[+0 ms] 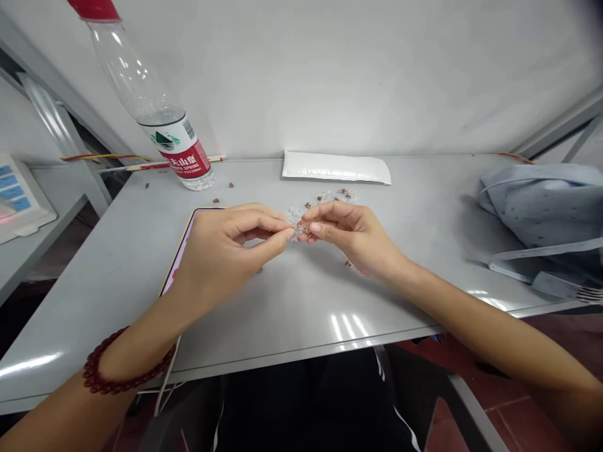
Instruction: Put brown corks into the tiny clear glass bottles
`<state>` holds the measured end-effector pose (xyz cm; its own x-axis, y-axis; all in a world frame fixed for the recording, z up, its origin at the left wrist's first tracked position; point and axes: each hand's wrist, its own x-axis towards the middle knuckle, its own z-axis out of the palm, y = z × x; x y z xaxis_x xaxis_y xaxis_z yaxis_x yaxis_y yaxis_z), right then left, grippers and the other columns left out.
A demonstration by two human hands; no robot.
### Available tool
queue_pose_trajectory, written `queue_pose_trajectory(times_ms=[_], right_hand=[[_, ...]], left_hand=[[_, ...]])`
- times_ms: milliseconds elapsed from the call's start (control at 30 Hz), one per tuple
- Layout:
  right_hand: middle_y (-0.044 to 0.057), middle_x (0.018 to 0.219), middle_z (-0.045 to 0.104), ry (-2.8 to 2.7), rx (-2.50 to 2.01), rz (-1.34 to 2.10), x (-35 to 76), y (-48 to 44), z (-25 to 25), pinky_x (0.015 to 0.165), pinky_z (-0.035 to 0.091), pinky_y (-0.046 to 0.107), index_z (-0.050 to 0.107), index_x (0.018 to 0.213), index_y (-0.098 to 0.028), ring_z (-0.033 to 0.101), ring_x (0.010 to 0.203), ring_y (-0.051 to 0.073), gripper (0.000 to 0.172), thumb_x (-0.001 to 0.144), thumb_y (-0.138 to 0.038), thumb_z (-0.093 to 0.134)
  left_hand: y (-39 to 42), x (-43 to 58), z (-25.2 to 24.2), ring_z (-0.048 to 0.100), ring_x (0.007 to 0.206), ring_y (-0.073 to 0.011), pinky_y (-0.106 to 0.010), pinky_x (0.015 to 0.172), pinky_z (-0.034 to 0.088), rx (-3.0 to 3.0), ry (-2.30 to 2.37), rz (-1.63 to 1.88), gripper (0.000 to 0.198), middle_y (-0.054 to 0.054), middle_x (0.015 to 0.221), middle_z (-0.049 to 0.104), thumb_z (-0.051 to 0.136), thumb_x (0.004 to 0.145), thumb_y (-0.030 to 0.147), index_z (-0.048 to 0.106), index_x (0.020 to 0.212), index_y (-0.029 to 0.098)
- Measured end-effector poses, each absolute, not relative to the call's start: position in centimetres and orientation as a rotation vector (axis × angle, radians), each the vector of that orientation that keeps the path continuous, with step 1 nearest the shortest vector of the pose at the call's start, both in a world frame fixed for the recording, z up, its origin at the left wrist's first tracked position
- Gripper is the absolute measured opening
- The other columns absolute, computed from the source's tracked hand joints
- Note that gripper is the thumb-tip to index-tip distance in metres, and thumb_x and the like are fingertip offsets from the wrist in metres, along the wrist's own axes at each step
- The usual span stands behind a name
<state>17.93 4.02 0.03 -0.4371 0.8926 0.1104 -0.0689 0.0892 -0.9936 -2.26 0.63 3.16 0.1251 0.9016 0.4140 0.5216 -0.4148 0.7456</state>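
Both grips closed, fingertip to fingertip, on one small clear piece [298,228] held just above the desk [292,301]. It sits between my left hand [226,248] and right hand [351,235], equally near each; its long axis is too small to tell. Brown bits [215,200] scattered behind: at least five. One bottle [160,107], one white pouch [336,167].

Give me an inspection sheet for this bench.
Surface: grey table, glossy, glare near the front edge.
Job's things: clear piece held above the table; brown and clear bits scattered behind it.
Clutter: bottle, white pouch, blue cloth, phone partly covered.
Grippers: left hand and right hand both pinch the clear piece.
Cables: white cable hangs off the front edge; red and yellow wires back left.
Surroundings: white wall; keypad device on the left shelf.
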Motion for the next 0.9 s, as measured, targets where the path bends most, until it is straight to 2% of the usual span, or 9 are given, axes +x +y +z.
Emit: queue_pose_trajectory(times_ms=[167, 367, 600, 767, 900], right_hand=[[0.002, 0.09, 0.076, -1.312, -0.713, 1.824, 17.9, 3.8, 0.0, 0.088, 0.057, 0.03, 0.071, 0.095, -0.018, 0.074, 0.089, 0.014, 0.01, 0.087, -0.023, 0.073], [0.004, 0.084, 0.077, -1.306, -0.607, 1.957, 17.6, 3.5, 0.1, 0.085, 0.059, 0.031, 0.072, 0.095, -0.014, 0.075, 0.083, 0.015, 0.011, 0.086, -0.02, 0.073], [0.003, 0.089, 0.077, -1.228, -0.543, 1.908, 17.5, 3.3, 0.2, 0.086, 0.06, 0.031, 0.071, 0.093, -0.016, 0.076, 0.083, 0.015, 0.012, 0.083, -0.021, 0.077], [0.003, 0.085, 0.077, -1.405, -0.632, 1.816, 18.0, 3.5, 1.0, 0.079, 0.061, 0.03, 0.07, 0.094, -0.015, 0.075, 0.078, 0.015, 0.014, 0.084, -0.022, 0.075], [0.002, 0.08, 0.075, -1.597, -0.736, 1.633, 18.3, 3.4, 1.3, 0.076, 0.059, 0.03, 0.069, 0.096, -0.014, 0.073, 0.073, 0.013, 0.009, 0.088, -0.017, 0.067]], left_hand=[[0.7, -1.6, 2.0, 0.071, 0.073, -0.0092, -0.017, 0.069, 0.059, 2.09, 1.312, 1.399, 0.014, 0.006, 0.082, 0.078, 0.072, 0.08, 0.011, 0.075, 0.074, 0.024], [0.6, -1.4, 1.6, 0.071, 0.074, -0.011, -0.021, 0.068, 0.059, 2.233, 1.317, 1.419, 0.015, 0.006, 0.081, 0.077, 0.069, 0.085, 0.016, 0.072, 0.074, 0.025], [0.2, -1.7, 2.1, 0.071, 0.08, -0.0176, -0.034, 0.068, 0.059, 2.286, 1.522, 1.214, 0.022, 0.003, 0.094, 0.078, 0.059, 0.093, 0.04, 0.075, 0.082, 0.03], [0.1, -1.8, 2.2, 0.068, 0.072, -0.016, -0.03, 0.055, 0.053, 2.32, 1.579, 1.164, 0.023, 0.003, 0.088, 0.077, 0.058, 0.09, 0.04, 0.072, 0.076, 0.029], [0.2, -2.1, 2.4, 0.069, 0.074, -0.017, -0.028, 0.057, 0.052, 2.42, 1.565, 1.054, 0.022, 0.004, 0.087, 0.077, 0.058, 0.089, 0.04, 0.071, 0.075, 0.029]])
